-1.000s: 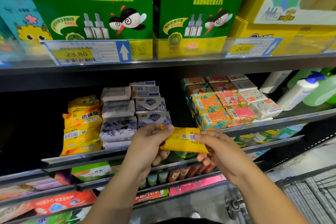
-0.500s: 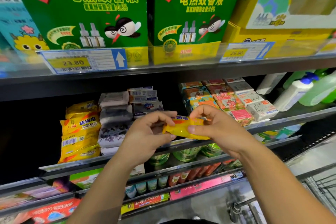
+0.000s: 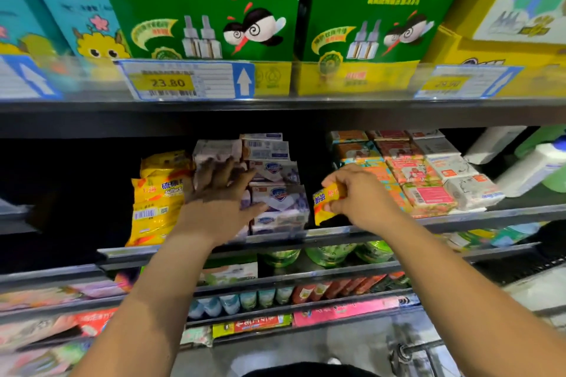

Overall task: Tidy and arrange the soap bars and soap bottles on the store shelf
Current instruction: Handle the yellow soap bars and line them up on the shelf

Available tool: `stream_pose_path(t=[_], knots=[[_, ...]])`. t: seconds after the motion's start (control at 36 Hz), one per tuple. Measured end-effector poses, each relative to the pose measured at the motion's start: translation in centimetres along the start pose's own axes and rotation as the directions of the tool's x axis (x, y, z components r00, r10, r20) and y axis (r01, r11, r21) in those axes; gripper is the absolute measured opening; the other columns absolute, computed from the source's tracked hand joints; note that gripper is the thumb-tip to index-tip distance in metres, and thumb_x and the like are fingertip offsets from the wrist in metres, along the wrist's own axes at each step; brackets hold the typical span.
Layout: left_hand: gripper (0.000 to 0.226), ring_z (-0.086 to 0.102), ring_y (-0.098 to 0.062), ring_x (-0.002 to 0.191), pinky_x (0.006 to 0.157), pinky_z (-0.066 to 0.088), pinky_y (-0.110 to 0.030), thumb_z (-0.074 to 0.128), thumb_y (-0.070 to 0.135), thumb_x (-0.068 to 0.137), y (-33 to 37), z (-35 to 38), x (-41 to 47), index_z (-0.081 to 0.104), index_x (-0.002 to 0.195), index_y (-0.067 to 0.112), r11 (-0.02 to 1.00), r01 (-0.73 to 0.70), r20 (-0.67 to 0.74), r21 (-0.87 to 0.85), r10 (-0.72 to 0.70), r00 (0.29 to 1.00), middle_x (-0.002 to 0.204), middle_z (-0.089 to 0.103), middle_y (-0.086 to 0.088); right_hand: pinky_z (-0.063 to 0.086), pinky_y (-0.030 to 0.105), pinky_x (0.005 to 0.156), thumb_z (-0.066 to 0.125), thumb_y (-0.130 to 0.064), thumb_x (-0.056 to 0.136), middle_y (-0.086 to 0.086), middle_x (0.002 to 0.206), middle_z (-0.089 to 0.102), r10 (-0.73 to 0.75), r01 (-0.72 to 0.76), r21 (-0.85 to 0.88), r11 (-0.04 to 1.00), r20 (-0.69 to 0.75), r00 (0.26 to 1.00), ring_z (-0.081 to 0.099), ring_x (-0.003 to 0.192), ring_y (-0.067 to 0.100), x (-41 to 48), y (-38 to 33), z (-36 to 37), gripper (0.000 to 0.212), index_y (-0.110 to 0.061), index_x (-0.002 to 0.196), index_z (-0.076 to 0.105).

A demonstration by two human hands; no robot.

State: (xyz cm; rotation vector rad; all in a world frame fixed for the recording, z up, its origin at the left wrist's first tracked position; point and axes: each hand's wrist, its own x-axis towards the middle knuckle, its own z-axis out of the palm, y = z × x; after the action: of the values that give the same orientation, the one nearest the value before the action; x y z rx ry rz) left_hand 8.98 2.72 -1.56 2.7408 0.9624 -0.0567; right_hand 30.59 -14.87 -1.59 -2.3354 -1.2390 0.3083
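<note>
The right hand pinches a yellow soap bar at the shelf edge. The left hand, fingers spread, reaches onto the white soap packs.

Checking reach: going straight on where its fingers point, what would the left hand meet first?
Probably the stack of pale wrapped soap bars; the left hand may already touch it, though depth is unclear.

One view only. The wide-angle camera sits on the person's head and faces forward and slightly downward at the soap shelf at close range. Both forearms enter from the bottom edge. The upper shelf spans the top; lower shelves fill the bottom.
</note>
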Motion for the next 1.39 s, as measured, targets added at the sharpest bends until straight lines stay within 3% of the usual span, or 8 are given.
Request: stream_pose_path(t=[0.08, 0.33, 0.58, 0.78, 0.89, 1.03, 1.19, 1.39], knots=[[0.106, -0.005, -0.019, 0.153, 0.122, 0.014, -0.051, -0.010, 0.095, 0.064, -1.0, 1.8, 0.4, 0.025, 0.152, 0.049, 0.999, -0.041, -0.109, 0.020, 0.043, 0.993, 0.165, 0.003, 0.019, 0.034, 0.039, 0.095, 0.084, -0.030, 0.077, -0.013, 0.112, 0.050, -0.023, 0.022, -0.017, 1.000, -0.046, 0.999, 0.050, 0.105, 0.009, 0.3, 0.1, 0.9, 0.043, -0.034, 0.116, 0.064], [0.085, 0.014, -0.028, 0.152, 0.117, 0.030, -0.051, 0.015, 0.083, 0.080, -1.3, 2.7, 0.7, 0.043, 0.147, 0.039, 0.996, -0.085, -0.207, -0.006, 0.082, 0.975, 0.163, 0.025, 0.006, 0.014, 0.056, 0.110, 0.053, -0.052, 0.097, -0.009, 0.129, 0.061, -0.015, 0.100, -0.548, 0.830, 0.158, 0.987, 0.038, 0.131, 0.018, -0.1, 0.2, 0.9, 0.033, -0.043, 0.128, 0.060], [0.088, -0.008, -0.022, 0.153, 0.118, 0.025, -0.056, 0.004, 0.086, 0.072, -1.2, 2.5, 0.9, 0.015, 0.152, 0.051, 0.999, -0.031, -0.131, -0.020, 0.028, 0.991, 0.166, 0.000, 0.013, 0.015, 0.053, 0.111, 0.060, -0.052, 0.094, -0.014, 0.106, 0.064, -0.002, 0.100, -0.381, 0.919, 0.250, 0.968, 0.050, 0.119, 0.016, 0.0, 0.2, -0.2, 0.030, -0.042, 0.122, 0.063], [0.070, -0.016, -0.016, 0.151, 0.122, 0.012, -0.051, 0.036, 0.076, 0.089, -1.0, 1.1, 1.0, 0.017, 0.151, 0.050, 0.990, -0.019, 0.014, -0.142, 0.021, 1.000, 0.164, -0.007, 0.020, 0.039, 0.046, 0.100, 0.069, -0.036, 0.091, -0.014, 0.109, 0.068, -0.151, 0.148, -0.187, 0.971, 0.001, 0.989, 0.060, 0.111, 0.020, 0.4, -0.5, 0.0, 0.024, -0.035, 0.116, 0.068], [0.050, 0.030, -0.018, 0.143, 0.114, 0.032, -0.031, 0.053, 0.054, 0.096, -1.8, -0.5, -0.8, 0.049, 0.142, 0.035, 0.950, -0.015, -0.088, -0.311, -0.013, 0.996, 0.155, 0.037, 0.010, 0.043, 0.031, 0.081, 0.072, -0.025, 0.090, -0.008, 0.105, 0.069, -0.205, 0.203, -0.063, 0.977, -0.032, 0.978, 0.061, 0.101, 0.020, 1.2, -2.9, -0.6, 0.032, -0.028, 0.121, 0.067], [0.031, 0.063, -0.031, 0.095, 0.077, 0.054, -0.041, 0.053, 0.038, 0.099, -5.5, -0.8, -3.7, 0.062, 0.125, 0.024, 0.945, 0.204, -0.254, -0.254, -0.269, 0.929, 0.099, 0.070, -0.009, 0.035, 0.025, 0.070, 0.070, -0.028, 0.092, -0.001, 0.100, 0.069, -0.280, 0.279, -0.091, 0.956, 0.004, 0.960, 0.055, 0.081, 0.013, 2.8, -6.5, 0.5, 0.028, -0.023, 0.120, 0.069], [0.040, 0.043, -0.028, 0.131, 0.102, 0.043, -0.042, 0.054, 0.043, 0.096, -10.1, -0.6, -6.2, 0.057, 0.134, 0.032, 0.943, 0.303, -0.142, -0.140, -0.322, 0.936, 0.142, 0.050, -0.001, 0.045, 0.029, 0.091, 0.066, -0.032, 0.092, 0.005, 0.113, 0.068, -0.405, 0.411, -0.031, 0.911, 0.119, 0.907, 0.064, 0.109, 0.027, 4.9, -12.0, 4.7, 0.032, -0.013, 0.116, 0.071], [0.067, 0.032, -0.032, 0.138, 0.108, 0.037, -0.049, 0.064, 0.059, 0.087, -10.9, -0.8, -5.1, 0.039, 0.145, 0.035, 0.955, 0.292, 0.052, -0.049, -0.289, 0.956, 0.150, 0.029, -0.001, 0.034, 0.014, 0.070, 0.066, -0.032, 0.095, -0.006, 0.111, 0.063, -0.508, 0.543, -0.143, 0.827, 0.221, 0.832, 0.056, 0.098, 0.014, 7.1, -18.2, 8.5, 0.031, -0.024, 0.125, 0.063]])
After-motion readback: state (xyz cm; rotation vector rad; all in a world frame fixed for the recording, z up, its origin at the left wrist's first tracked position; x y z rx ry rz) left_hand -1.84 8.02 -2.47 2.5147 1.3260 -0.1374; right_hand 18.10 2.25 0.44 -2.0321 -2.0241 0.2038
